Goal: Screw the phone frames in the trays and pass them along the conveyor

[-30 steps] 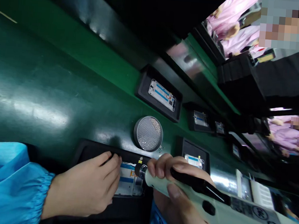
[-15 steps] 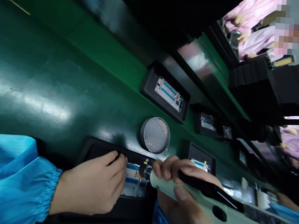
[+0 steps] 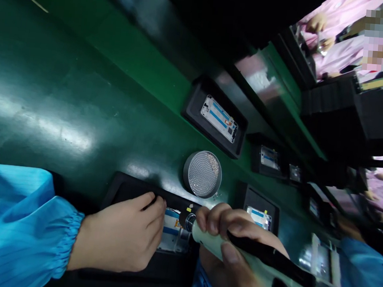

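Note:
A pale green electric screwdriver (image 3: 210, 241) with a black lever is gripped in my right hand (image 3: 237, 235). Its tip end points left, over the right part of a silver phone frame (image 3: 170, 243) with blue strips. That frame lies in a black tray (image 3: 125, 187) close to me. My left hand (image 3: 121, 233), in a blue sleeve, is closed over the frame's left end with bent fingers, their tips partly hidden. Just beyond the tray stands a round grey screw dish (image 3: 202, 174), small screws heaped along its upper right side. The screwdriver's bit is not clearly visible.
Farther back on the green bench (image 3: 81, 108), another phone frame (image 3: 219, 118) lies in a black tray (image 3: 195, 90). More trayed frames run off to the right, one beside my right hand (image 3: 258, 217). Co-workers in pink (image 3: 340, 18) and a blue sleeve (image 3: 364, 263) appear at right.
The view has shifted slightly, so the bench items appear a little farther right. Both hands keep their places at the phone frame. The blue sleeve at far right shows more.

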A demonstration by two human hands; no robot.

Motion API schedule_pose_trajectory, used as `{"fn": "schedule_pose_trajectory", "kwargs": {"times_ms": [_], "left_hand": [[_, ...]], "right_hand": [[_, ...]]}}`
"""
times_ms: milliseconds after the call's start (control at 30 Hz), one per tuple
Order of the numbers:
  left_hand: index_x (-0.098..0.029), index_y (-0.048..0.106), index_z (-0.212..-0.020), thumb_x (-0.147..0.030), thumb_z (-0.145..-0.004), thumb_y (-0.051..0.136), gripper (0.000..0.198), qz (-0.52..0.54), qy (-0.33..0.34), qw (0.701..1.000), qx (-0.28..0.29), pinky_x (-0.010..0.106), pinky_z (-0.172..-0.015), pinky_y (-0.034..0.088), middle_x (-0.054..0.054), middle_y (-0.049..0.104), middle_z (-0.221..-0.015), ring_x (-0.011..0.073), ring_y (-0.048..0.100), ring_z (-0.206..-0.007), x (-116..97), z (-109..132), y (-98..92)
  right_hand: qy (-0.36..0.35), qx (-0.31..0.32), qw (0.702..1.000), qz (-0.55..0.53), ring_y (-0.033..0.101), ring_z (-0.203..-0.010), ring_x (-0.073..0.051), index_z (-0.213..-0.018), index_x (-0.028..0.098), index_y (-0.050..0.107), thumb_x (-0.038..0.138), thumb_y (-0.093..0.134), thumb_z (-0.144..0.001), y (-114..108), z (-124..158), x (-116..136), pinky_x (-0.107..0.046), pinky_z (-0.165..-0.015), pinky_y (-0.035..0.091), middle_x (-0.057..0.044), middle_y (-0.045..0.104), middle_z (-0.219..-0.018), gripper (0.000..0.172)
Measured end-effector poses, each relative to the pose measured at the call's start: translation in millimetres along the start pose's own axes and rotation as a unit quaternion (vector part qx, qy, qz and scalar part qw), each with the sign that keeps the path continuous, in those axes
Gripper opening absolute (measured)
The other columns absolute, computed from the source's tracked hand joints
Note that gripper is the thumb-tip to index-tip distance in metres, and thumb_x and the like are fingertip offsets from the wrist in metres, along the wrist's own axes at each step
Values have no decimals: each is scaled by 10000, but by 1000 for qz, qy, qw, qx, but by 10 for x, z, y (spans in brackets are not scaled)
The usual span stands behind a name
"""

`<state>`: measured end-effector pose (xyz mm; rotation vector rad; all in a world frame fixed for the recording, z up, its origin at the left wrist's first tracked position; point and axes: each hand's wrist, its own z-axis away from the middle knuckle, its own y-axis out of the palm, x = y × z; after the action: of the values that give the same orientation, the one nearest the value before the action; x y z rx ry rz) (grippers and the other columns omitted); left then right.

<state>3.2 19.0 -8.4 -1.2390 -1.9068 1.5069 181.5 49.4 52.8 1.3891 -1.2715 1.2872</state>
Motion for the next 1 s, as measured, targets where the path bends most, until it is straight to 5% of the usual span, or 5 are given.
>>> {"fn": "schedule_pose_trajectory", "kwargs": {"times_ms": [233,433,500,700,1000], "left_hand": [[-95,721,-987,-520,-878,600,455,21,-27,999,10,459,-877,464,173,715,-1028,344,617,-1022,-1,-41,-54],[-68,662,-1060,-357,-877,597,348,11,-51,998,32,451,-931,466,197,674,-1123,341,607,-1059,-48,-89,-66],[-64,637,-1086,-238,-870,579,284,-14,-43,999,28,455,-939,468,194,670,-1119,341,614,-1060,-76,-110,-113],[-26,589,-1190,-88,-910,407,340,-53,40,998,0,405,-695,528,162,678,-1053,282,661,-831,-241,-117,-394],[-16,620,-1156,-54,-960,337,347,17,97,995,2,383,-701,522,133,698,-964,245,657,-818,-285,-182,-519]], "right_hand": [[-1,23,1000,-19,520,-739,-149,-945,199,618,103,601,-835,-26,24,-53,-374,-626,491,-5,491,-777,146],[-37,20,998,-43,539,-720,-152,-995,227,642,113,609,-803,-65,-34,-138,-365,-607,495,-10,537,-787,225],[-59,-10,997,-59,539,-695,-157,-983,230,671,120,624,-759,-141,-112,-59,-355,-573,478,-12,555,-761,253],[-114,-232,960,-106,485,-586,-133,-792,229,706,100,602,-592,-607,-239,338,-306,-518,397,19,496,-602,259],[-146,-230,953,-130,509,-551,-126,-715,227,682,109,591,-549,-749,-217,492,-307,-503,397,49,504,-554,223]]}}
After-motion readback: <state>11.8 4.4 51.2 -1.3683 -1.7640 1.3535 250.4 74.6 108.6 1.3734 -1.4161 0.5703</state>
